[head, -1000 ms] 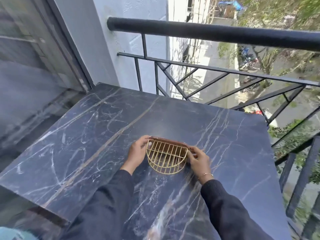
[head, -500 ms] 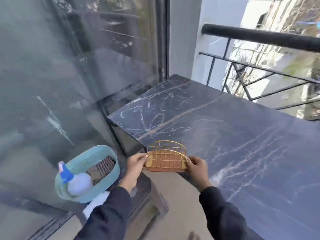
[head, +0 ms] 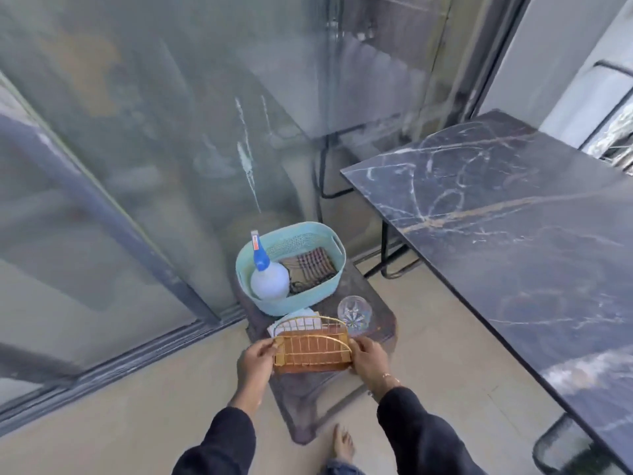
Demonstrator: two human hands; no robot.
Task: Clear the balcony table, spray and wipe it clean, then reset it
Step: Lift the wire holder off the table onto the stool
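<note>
A gold wire napkin holder (head: 311, 347) with a brown base is held between my left hand (head: 255, 359) and my right hand (head: 368, 358), just above a low dark stool (head: 315, 395). On the stool stand a teal basket (head: 329, 240), a cut-glass tumbler (head: 354, 311) and white napkins (head: 294, 318) partly hidden behind the holder. Inside the basket are a white spray bottle (head: 269, 279) with a blue nozzle and a checked cloth (head: 313, 267). The dark marble table (head: 520, 228) fills the right side.
A sliding glass door (head: 154, 149) runs along the left and back. Beige floor tiles (head: 137, 416) lie around the stool. My bare foot (head: 342, 443) shows near the bottom edge. A black chair part (head: 565, 447) sits under the table at lower right.
Both hands lifted the napkin holder off the marble table and carried it left and down to the stool. My view swung from the railing to the glass door and floor.
</note>
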